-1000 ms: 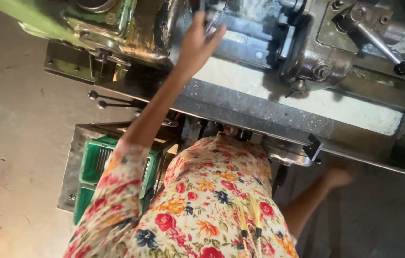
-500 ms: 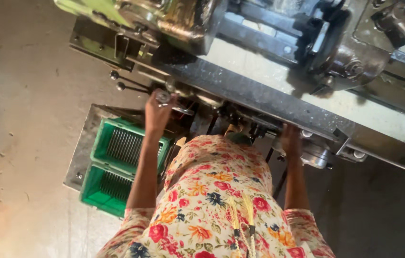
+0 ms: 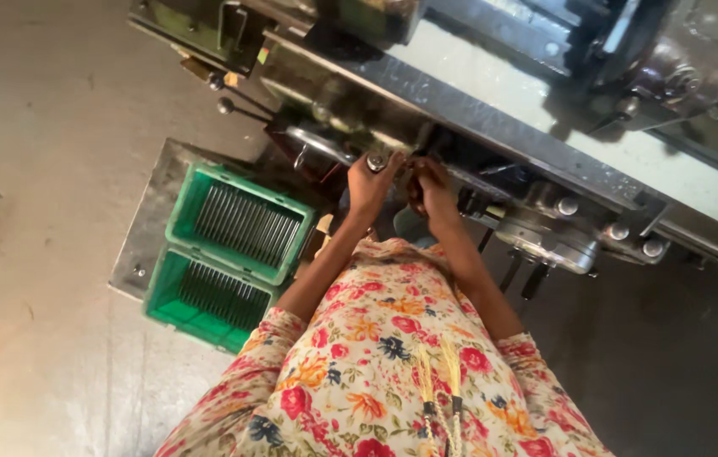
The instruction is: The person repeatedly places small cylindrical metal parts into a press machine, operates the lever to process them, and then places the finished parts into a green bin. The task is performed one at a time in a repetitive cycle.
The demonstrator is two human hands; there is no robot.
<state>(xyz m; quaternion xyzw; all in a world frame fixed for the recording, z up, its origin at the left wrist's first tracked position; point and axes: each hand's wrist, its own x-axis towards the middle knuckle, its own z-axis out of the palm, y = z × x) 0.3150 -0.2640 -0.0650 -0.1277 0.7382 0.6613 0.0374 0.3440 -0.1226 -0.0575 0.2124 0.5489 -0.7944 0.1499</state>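
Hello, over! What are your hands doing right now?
Left hand closed on round metal knob. Right hand beside it at machine front. Green crates on floor, left.

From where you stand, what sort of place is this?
Probably a machine workshop or small factory: a heavy metal machine with bolts and levers, green plastic crates holding rows of metal parts, and a bare concrete floor.

Concrete floor point(image 3: 29, 254) bears metal plate point(image 3: 143, 245) with green crates point(image 3: 232, 254)

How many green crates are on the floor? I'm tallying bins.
2: one green crate nearer the machine, the other right beside it, farther out. More may be hidden.
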